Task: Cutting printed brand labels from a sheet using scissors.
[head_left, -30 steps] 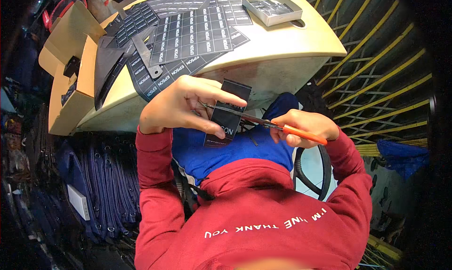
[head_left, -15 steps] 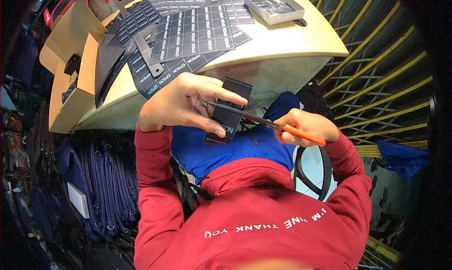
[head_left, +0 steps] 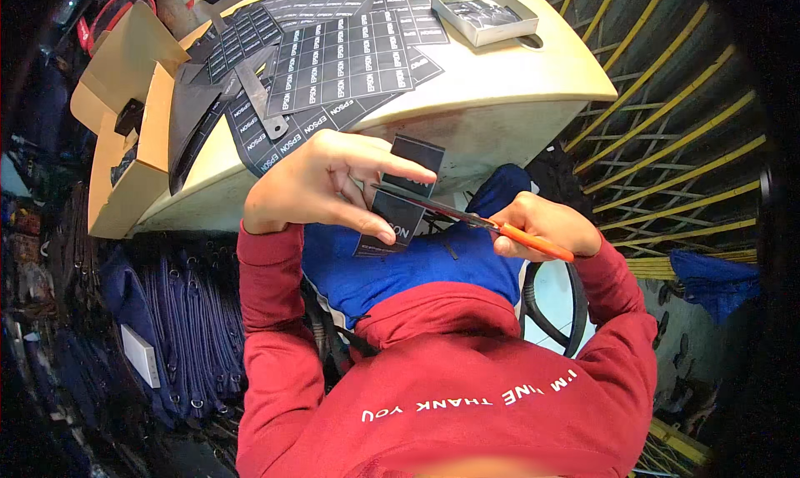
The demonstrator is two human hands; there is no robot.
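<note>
A small black strip with white print [head_left: 419, 155] is pinched between the thumb and fingers of my left hand [head_left: 321, 178], above my lap and just off the table's near edge. My right hand [head_left: 546, 220] is closed round the orange handles of a pair of scissors [head_left: 533, 242]. Their blades point left and lie across the middle of the strip, close to my left fingertips. Part of the strip sits above the blades and part below. Whether the cut runs right through, I cannot tell. My left fingers hide the blade tips.
Black printed sheets [head_left: 342, 61] overlap on the pale table [head_left: 533, 70], with a metal ruler [head_left: 258, 99] on them. A shallow box of small dark pieces [head_left: 483, 15] stands far right. An open cardboard box [head_left: 154, 136] is at the left. Yellow-barred lattice [head_left: 667, 145] lies right of the table.
The strip's lower part has shifted slightly down and left, and more of its print shows above the blades. The orange handles have dipped and moved a little left. Both hands stay nearly in place.
</note>
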